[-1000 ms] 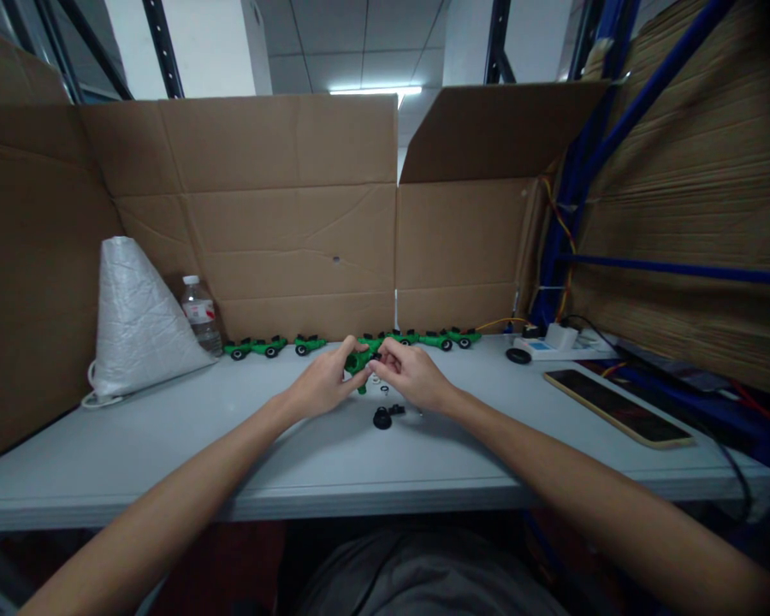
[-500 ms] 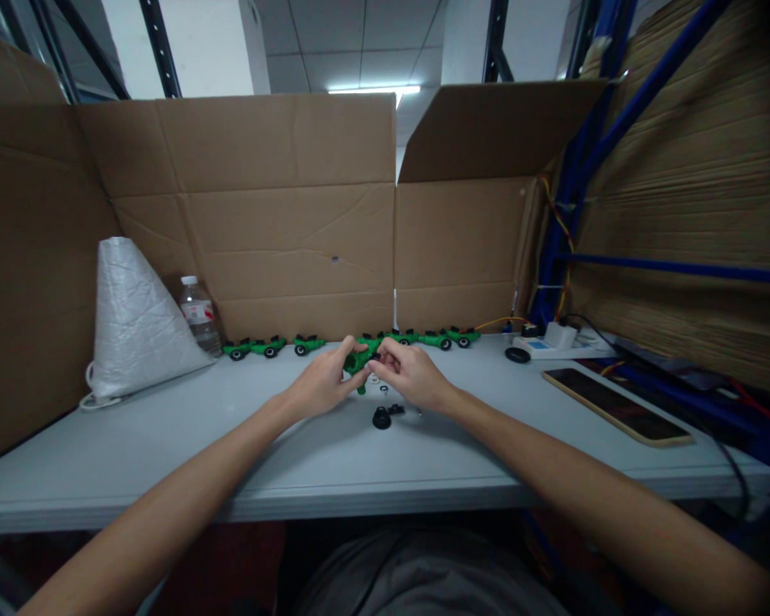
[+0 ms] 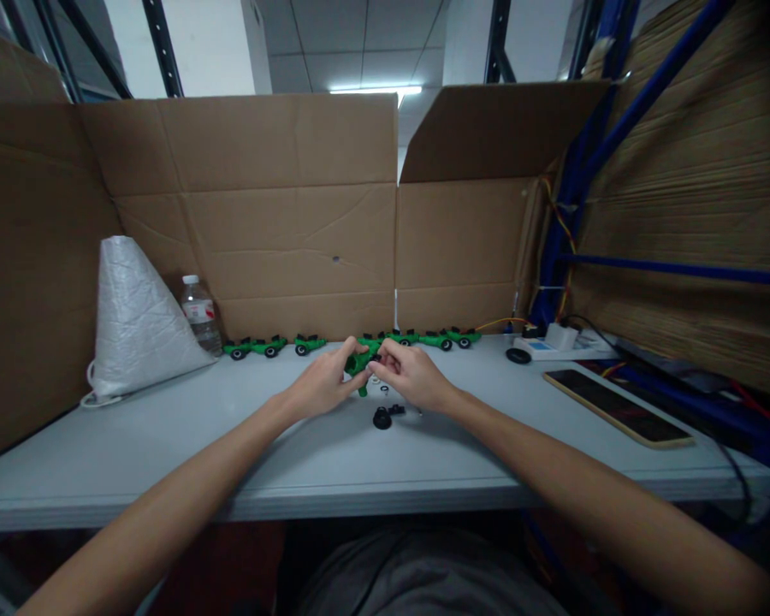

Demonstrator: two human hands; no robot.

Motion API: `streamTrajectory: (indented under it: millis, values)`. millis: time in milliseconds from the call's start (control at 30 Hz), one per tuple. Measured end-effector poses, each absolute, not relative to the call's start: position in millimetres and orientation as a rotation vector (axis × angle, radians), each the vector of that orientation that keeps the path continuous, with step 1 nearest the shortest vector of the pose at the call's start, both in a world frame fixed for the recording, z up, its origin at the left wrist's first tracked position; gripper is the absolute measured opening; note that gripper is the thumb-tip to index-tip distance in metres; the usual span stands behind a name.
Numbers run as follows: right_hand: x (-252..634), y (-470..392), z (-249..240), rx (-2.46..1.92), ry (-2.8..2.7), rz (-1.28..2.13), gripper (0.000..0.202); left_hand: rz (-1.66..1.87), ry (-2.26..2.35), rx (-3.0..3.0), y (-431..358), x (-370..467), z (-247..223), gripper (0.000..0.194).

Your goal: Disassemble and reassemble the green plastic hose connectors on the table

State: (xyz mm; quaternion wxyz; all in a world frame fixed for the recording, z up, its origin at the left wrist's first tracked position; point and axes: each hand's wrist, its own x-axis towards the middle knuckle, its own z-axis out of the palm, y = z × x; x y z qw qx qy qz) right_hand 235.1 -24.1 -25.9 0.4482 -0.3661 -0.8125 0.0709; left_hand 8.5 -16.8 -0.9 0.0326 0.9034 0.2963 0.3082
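Observation:
My left hand (image 3: 322, 377) grips a green toy car body (image 3: 358, 363) between thumb and fingers, raised above the tabletop and tilted. My right hand (image 3: 414, 376) meets it from the right, thumb and forefinger pinched together at the car's side. A dark bit shows by those fingertips, too small to name. On the table just below the hands lie black toy wheels (image 3: 382, 418), a small black part (image 3: 396, 410) and a little ring (image 3: 383, 389). A tiny thin piece (image 3: 419, 413) rests under my right hand.
Several green toy cars (image 3: 269, 347) line the back of the white table (image 3: 167, 453), before a cardboard wall (image 3: 282, 222). A silvery bag (image 3: 134, 334) and water bottle (image 3: 198, 315) stand left. Rightward are a phone (image 3: 616, 406), power strip (image 3: 583, 342) and black disc (image 3: 518, 355).
The view has shifted very slightly. Both hands keep the same hold at the toy car, and the loose parts lie where they were.

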Motion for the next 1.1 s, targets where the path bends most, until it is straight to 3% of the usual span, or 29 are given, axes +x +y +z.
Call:
streamTrajectory:
  millis: [1100]
  values:
    - [234.2, -20.8, -30.2, -0.899, -2.058, 0.199, 0.025, 0.890, 0.880, 2.796, -18.1, 8.0, -0.7, 0.023]
